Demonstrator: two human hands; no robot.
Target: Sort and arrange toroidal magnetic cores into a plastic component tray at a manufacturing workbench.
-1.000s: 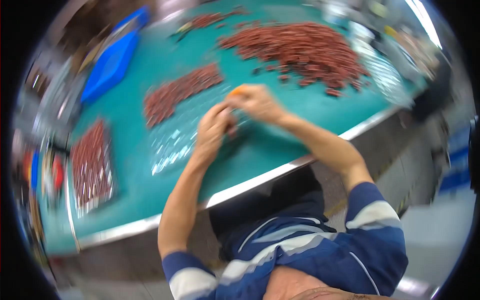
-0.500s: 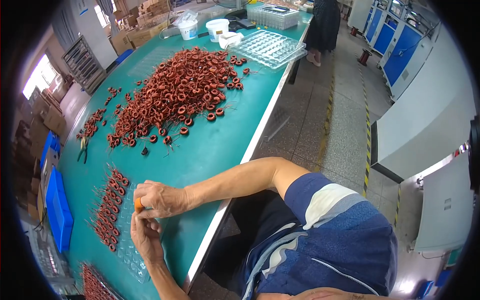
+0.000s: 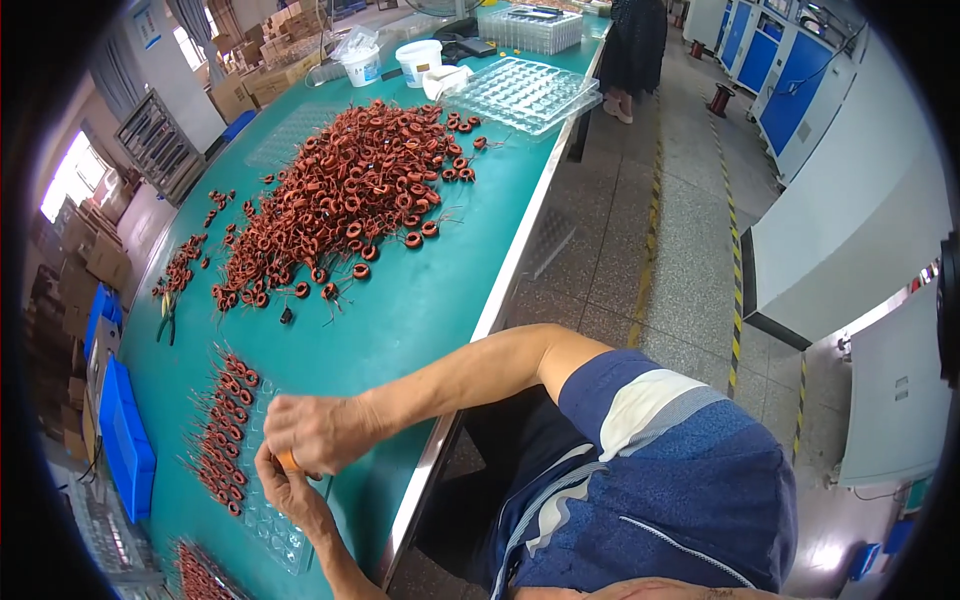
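Observation:
My left hand point(image 3: 290, 492) and my right hand point(image 3: 315, 432) meet above a clear plastic tray point(image 3: 285, 540) with pockets. Fingers of both are closed and pressed together; whatever they pinch is hidden. The right hand is slightly smeared by motion. Something orange, like a finger cover, point(image 3: 288, 460) shows between them; I cannot tell whose finger wears it. Along the tray's left side sit rows of red-brown wound ring coils point(image 3: 225, 440), their wire leads pointing left. Farther up the table lies a big heap of the same coils point(image 3: 345, 190).
Pliers point(image 3: 167, 318) and a small black piece point(image 3: 287, 315) lie near the heap. Blue bins point(image 3: 125, 440) line the left edge. More coils point(image 3: 195, 570) stand near the bottom. White tubs point(image 3: 418, 62) and stacked clear trays point(image 3: 525, 92) are at the back. A person point(image 3: 630, 50) stands beyond.
My right hand has tilted over the left fingertips, and the orange piece now shows lower, between the hands. The whole view has shifted slightly. The coil rows look unchanged.

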